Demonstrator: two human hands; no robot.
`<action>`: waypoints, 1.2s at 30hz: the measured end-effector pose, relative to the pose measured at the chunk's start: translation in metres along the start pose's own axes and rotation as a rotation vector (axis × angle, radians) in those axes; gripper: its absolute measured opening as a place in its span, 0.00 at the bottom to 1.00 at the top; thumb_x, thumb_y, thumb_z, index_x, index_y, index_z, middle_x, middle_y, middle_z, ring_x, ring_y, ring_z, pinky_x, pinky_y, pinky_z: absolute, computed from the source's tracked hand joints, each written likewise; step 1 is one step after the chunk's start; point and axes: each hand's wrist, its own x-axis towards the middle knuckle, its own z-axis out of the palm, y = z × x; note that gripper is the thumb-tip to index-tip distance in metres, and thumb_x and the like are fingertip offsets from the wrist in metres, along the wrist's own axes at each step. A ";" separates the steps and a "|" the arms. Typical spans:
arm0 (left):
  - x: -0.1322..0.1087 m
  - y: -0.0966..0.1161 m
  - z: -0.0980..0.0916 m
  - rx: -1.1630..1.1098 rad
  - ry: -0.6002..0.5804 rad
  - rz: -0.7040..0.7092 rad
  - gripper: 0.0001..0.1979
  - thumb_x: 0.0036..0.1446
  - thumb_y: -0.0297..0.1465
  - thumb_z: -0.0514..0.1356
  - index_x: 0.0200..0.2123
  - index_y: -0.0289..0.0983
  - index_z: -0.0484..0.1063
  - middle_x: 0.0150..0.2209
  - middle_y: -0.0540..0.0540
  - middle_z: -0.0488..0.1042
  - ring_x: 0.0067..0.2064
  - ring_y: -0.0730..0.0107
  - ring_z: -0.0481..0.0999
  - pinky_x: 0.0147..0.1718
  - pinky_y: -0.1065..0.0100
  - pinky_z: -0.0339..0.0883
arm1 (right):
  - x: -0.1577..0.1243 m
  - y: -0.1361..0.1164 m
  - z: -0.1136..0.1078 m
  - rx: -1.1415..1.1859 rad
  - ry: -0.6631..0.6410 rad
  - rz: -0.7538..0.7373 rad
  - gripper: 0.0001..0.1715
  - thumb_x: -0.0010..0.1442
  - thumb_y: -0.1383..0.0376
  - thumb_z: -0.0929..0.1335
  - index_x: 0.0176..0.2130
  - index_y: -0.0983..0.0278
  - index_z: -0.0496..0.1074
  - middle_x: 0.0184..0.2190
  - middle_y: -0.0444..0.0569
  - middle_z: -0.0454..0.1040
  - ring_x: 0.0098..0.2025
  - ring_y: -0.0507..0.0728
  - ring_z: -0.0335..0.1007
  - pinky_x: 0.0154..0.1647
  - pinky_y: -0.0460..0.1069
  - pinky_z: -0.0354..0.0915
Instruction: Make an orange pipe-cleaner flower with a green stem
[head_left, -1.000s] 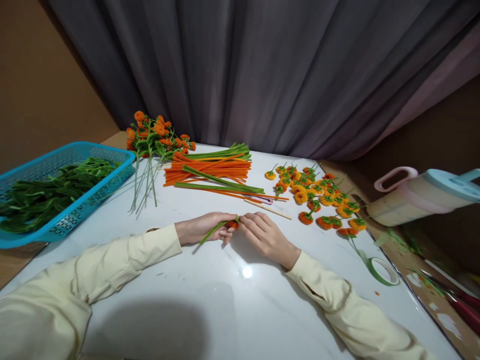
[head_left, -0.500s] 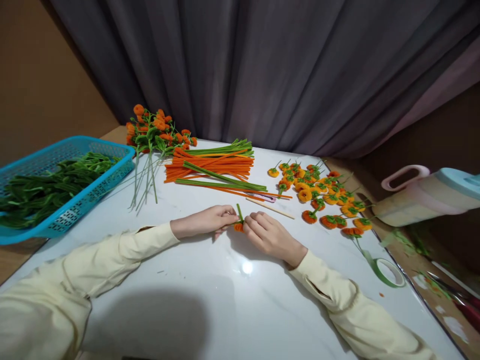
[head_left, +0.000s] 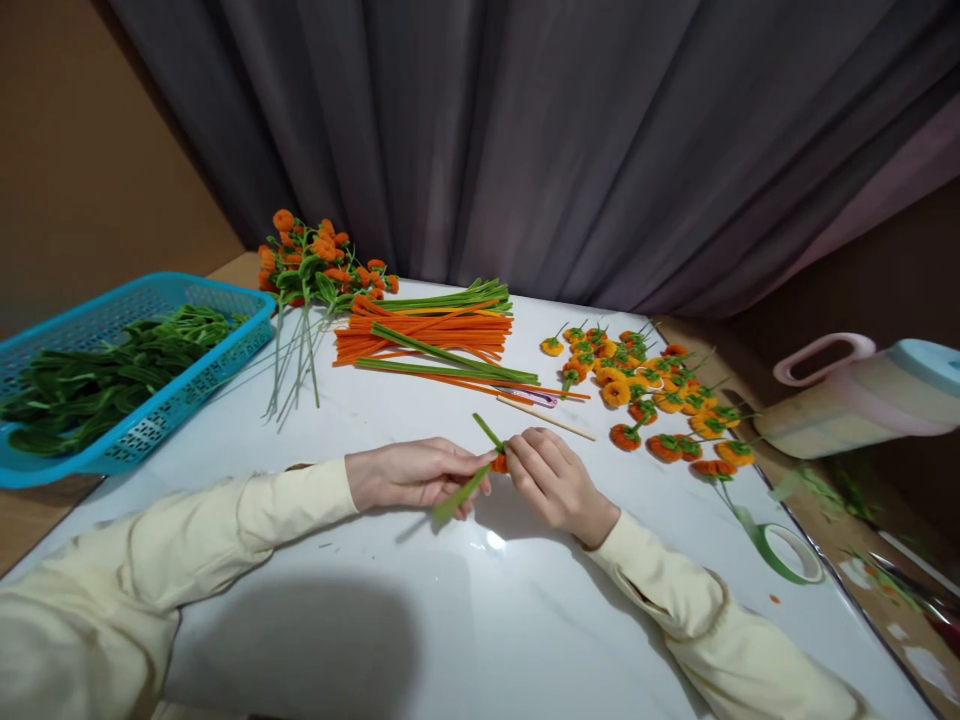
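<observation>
My left hand [head_left: 412, 475] and my right hand [head_left: 551, 482] meet over the middle of the white table [head_left: 465, 620]. Both are closed in a pinch on a small orange pipe-cleaner flower [head_left: 499, 463]. A green pipe cleaner [head_left: 461, 493] runs from the flower down under my left fingers, and a short green end sticks up behind it. Both forearms wear cream sleeves and rest on the table.
A blue basket [head_left: 187, 385] of green leaves stands at the left. Finished orange flowers on stems [head_left: 315, 265], a heap of orange and green pipe cleaners [head_left: 427, 335] and several small flower heads [head_left: 652, 395] lie beyond my hands. Green tape [head_left: 787, 555] and a pitcher [head_left: 862, 395] are at the right.
The green pipe cleaner has swung round: its long end now points down and left under my left fingers. Both hands have shifted slightly right and nearer to me.
</observation>
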 end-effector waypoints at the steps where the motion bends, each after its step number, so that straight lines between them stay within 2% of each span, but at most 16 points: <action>1: 0.003 -0.005 0.000 -0.077 -0.027 0.011 0.16 0.47 0.40 0.65 0.28 0.31 0.71 0.24 0.49 0.70 0.26 0.76 0.72 0.25 0.75 0.65 | 0.000 -0.001 0.000 0.001 0.009 0.005 0.07 0.59 0.78 0.62 0.35 0.70 0.66 0.31 0.57 0.74 0.34 0.58 0.69 0.35 0.54 0.68; 3: 0.007 -0.012 0.001 -0.241 -0.080 0.093 0.11 0.48 0.34 0.65 0.31 0.32 0.70 0.28 0.49 0.70 0.30 0.75 0.73 0.28 0.76 0.67 | 0.000 -0.002 -0.001 0.018 0.021 0.008 0.07 0.59 0.77 0.61 0.35 0.71 0.67 0.32 0.58 0.74 0.35 0.59 0.69 0.35 0.56 0.69; 7: 0.010 -0.016 0.002 -0.371 -0.086 0.198 0.09 0.48 0.29 0.66 0.29 0.32 0.67 0.26 0.53 0.66 0.25 0.82 0.69 0.18 0.82 0.59 | -0.001 -0.004 0.001 0.086 0.021 0.001 0.07 0.58 0.78 0.62 0.38 0.74 0.67 0.32 0.60 0.74 0.36 0.60 0.70 0.35 0.56 0.69; 9: 0.010 -0.013 -0.001 -0.325 -0.052 0.223 0.08 0.50 0.28 0.64 0.32 0.32 0.68 0.25 0.52 0.65 0.23 0.83 0.68 0.17 0.82 0.58 | -0.002 -0.002 0.003 0.155 0.016 0.048 0.09 0.59 0.78 0.61 0.40 0.75 0.67 0.34 0.62 0.74 0.38 0.61 0.69 0.36 0.57 0.69; 12: 0.007 -0.008 -0.005 -0.170 -0.034 0.265 0.09 0.51 0.27 0.63 0.35 0.32 0.68 0.26 0.50 0.68 0.22 0.81 0.68 0.19 0.79 0.63 | -0.004 0.004 0.004 0.276 -0.019 0.110 0.13 0.60 0.78 0.60 0.45 0.78 0.66 0.38 0.65 0.73 0.43 0.63 0.68 0.39 0.57 0.69; 17: 0.001 -0.004 -0.004 0.032 -0.054 0.284 0.10 0.50 0.28 0.63 0.35 0.32 0.67 0.28 0.49 0.70 0.24 0.79 0.69 0.23 0.76 0.66 | -0.007 0.010 0.001 0.317 -0.088 -0.050 0.13 0.61 0.77 0.59 0.44 0.78 0.67 0.39 0.66 0.73 0.44 0.63 0.69 0.39 0.57 0.70; 20: -0.001 -0.005 -0.001 0.046 -0.031 0.329 0.13 0.50 0.30 0.63 0.38 0.35 0.64 0.27 0.51 0.70 0.23 0.78 0.68 0.22 0.74 0.65 | -0.007 0.013 -0.002 0.303 -0.117 -0.101 0.12 0.62 0.77 0.59 0.42 0.77 0.68 0.39 0.64 0.74 0.43 0.62 0.70 0.41 0.57 0.70; 25: 0.000 -0.008 -0.001 0.046 -0.039 0.389 0.15 0.51 0.31 0.63 0.41 0.39 0.61 0.26 0.53 0.68 0.22 0.79 0.67 0.19 0.78 0.62 | -0.004 0.015 -0.007 0.325 -0.140 -0.095 0.13 0.62 0.77 0.58 0.43 0.77 0.68 0.39 0.64 0.74 0.43 0.61 0.70 0.40 0.57 0.70; 31: 0.001 -0.010 0.000 0.074 -0.026 0.470 0.11 0.53 0.32 0.61 0.39 0.38 0.64 0.22 0.55 0.67 0.21 0.79 0.67 0.17 0.78 0.63 | 0.000 0.015 -0.010 0.276 -0.143 -0.071 0.14 0.61 0.76 0.59 0.45 0.76 0.66 0.36 0.63 0.74 0.39 0.60 0.71 0.37 0.57 0.70; 36: -0.002 -0.007 0.004 0.119 -0.017 0.463 0.10 0.53 0.33 0.61 0.36 0.36 0.64 0.24 0.54 0.68 0.22 0.78 0.70 0.20 0.76 0.67 | 0.002 0.017 -0.011 0.258 -0.135 -0.095 0.14 0.61 0.77 0.57 0.44 0.77 0.66 0.34 0.63 0.74 0.37 0.61 0.70 0.36 0.57 0.68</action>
